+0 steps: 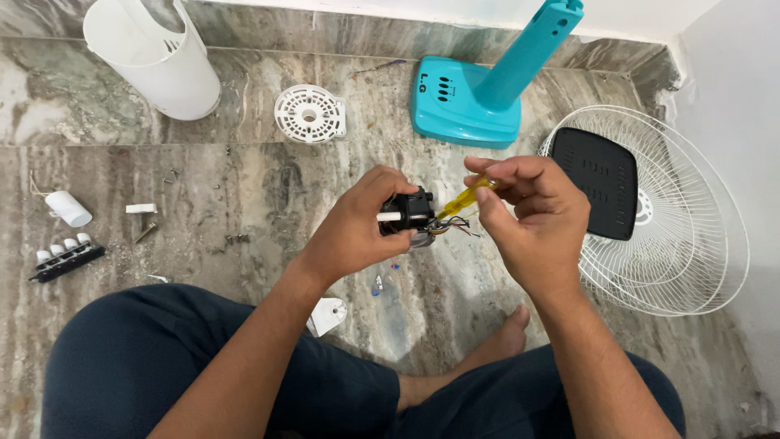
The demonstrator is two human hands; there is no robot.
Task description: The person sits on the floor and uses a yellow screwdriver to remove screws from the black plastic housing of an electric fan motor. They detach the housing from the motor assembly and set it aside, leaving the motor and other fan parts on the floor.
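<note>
Sitting cross-legged on the marble floor (244,187), dark trousers (162,366) nearest the camera and a bare foot (508,329) poking out between the knees. Lying just ahead of the left knee, a small white plastic piece (327,315), with tiny blue bits scattered beside it.

Gripping a small black motor (409,213) in the left hand (357,223), fingers (396,180) curling closed around its body from above and behind, a white shaft sticking out toward the palm and thin wires trailing from the underside. Pinching a yellow-handled screwdriver (467,196) in the right hand (532,215), fingers (487,167) closing tight on the handle, its tip pressing against the right face of the motor. Holding both above the floor, between the two hands, the motor touching the left fingertips and sitting just beside the right ones.

Resting well off to the left, a black switch block with white buttons (67,256), a white cylinder (69,208) and some loose screws (146,232). Lying to the right, a white wire fan guard (691,244) carrying a black square cover (601,183).

Standing farther back, a white round grille plate (309,114), a teal fan base with its column (479,93), and a white housing (154,57) at the far left.
</note>
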